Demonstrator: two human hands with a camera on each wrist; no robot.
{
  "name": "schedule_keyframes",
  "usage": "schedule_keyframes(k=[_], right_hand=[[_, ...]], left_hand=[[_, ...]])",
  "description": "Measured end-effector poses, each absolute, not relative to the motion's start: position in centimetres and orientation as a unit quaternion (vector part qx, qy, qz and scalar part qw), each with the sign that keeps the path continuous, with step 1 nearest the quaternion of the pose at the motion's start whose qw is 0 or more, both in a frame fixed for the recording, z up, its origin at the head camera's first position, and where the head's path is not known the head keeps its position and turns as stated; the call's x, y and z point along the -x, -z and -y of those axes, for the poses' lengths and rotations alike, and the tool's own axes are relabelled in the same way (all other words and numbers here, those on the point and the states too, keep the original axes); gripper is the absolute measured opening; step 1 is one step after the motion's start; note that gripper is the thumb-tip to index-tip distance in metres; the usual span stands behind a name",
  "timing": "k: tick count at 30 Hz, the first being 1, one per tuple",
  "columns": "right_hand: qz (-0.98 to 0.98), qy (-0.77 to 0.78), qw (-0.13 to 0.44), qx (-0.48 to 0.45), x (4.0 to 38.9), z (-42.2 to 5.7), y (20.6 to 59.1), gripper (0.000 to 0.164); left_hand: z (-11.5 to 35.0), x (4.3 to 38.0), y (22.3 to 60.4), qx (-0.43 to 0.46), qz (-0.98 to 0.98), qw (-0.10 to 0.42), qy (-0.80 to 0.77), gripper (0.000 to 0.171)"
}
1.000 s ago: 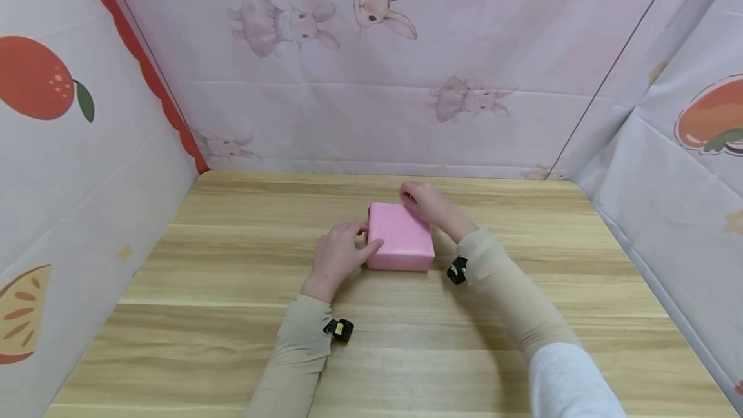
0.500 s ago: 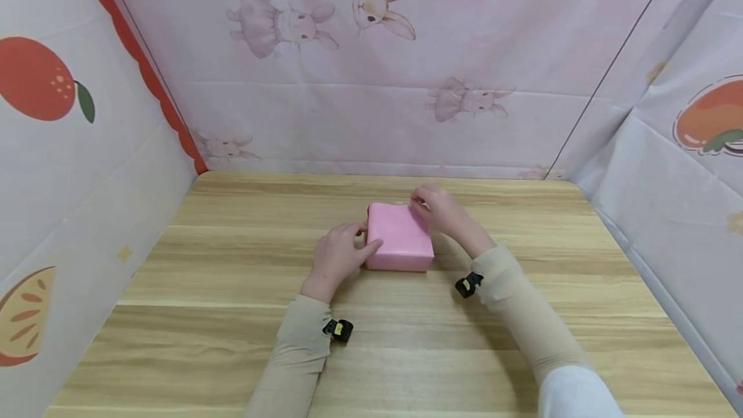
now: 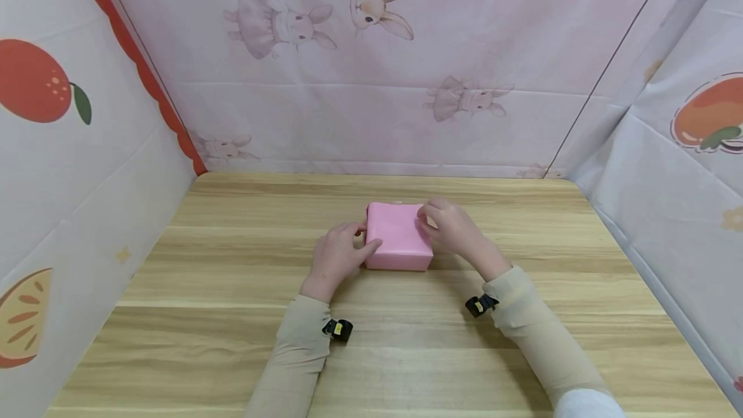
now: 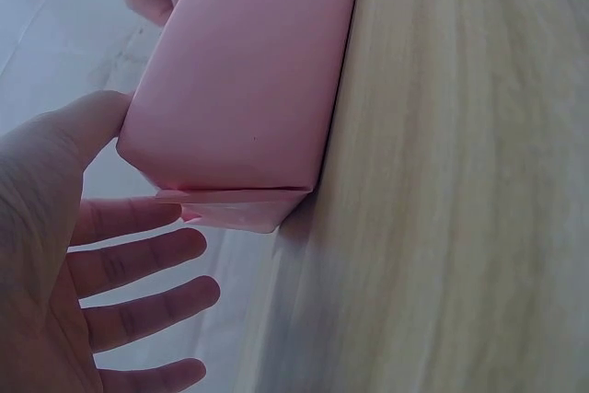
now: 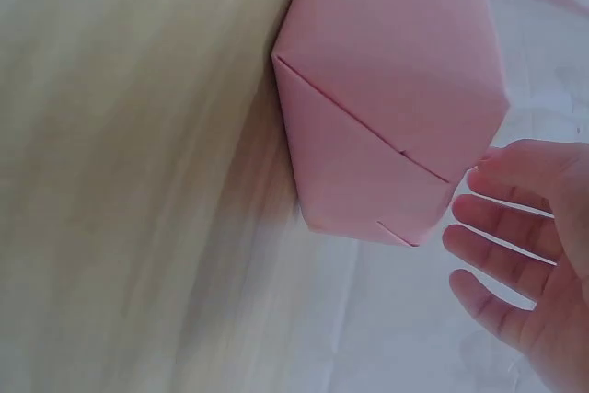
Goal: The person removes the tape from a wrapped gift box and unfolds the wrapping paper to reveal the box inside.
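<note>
Nearest the viewer, wood grain fills the front of the table (image 3: 406, 353) between two beige sleeves, leaving a broad stretch before the pink box (image 3: 400, 228); more wood runs out to both side edges, well apart from it. The left hand (image 3: 338, 253) lays its thumb on the box's top by the left edge, its fingers nearly straight and extended. The right hand (image 3: 455, 229) is at the right edge of the top, thumb and index tips close together, the other fingers relaxed; whether it pinches the wrapping cannot be told. The box lies flat beyond the middle of the table, near face toward the person and wider than tall; which side of the top is longer is unclear. The left wrist view shows a folded flap jutting from the left end; the right wrist view, slanting seams on the right end. Beyond, a narrower strip of wood reaches the rabbit-print backdrop (image 3: 348, 115).
</note>
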State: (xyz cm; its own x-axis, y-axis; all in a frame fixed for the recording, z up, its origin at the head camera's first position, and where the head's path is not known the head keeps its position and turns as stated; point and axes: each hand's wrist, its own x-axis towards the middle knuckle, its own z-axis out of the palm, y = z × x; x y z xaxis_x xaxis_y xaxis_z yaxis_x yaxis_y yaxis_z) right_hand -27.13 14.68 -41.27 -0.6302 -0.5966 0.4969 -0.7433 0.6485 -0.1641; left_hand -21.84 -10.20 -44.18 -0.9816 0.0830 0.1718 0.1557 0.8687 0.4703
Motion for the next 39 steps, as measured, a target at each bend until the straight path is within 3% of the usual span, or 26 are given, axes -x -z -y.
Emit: schedule_keyframes(k=[11,39], right_hand=[[0.881,-0.152,0.198,-0.402,25.8,-15.0,41.3,0.006],[0.878,-0.005,0.265,-0.398,25.3,-13.8,41.4,0.008]], left_hand=[[10.3,21.9,44.3,0.067,0.963,0.076,0.250,0.059],[10.2,21.8,44.2,0.063,0.963,0.074,0.251,0.057]])
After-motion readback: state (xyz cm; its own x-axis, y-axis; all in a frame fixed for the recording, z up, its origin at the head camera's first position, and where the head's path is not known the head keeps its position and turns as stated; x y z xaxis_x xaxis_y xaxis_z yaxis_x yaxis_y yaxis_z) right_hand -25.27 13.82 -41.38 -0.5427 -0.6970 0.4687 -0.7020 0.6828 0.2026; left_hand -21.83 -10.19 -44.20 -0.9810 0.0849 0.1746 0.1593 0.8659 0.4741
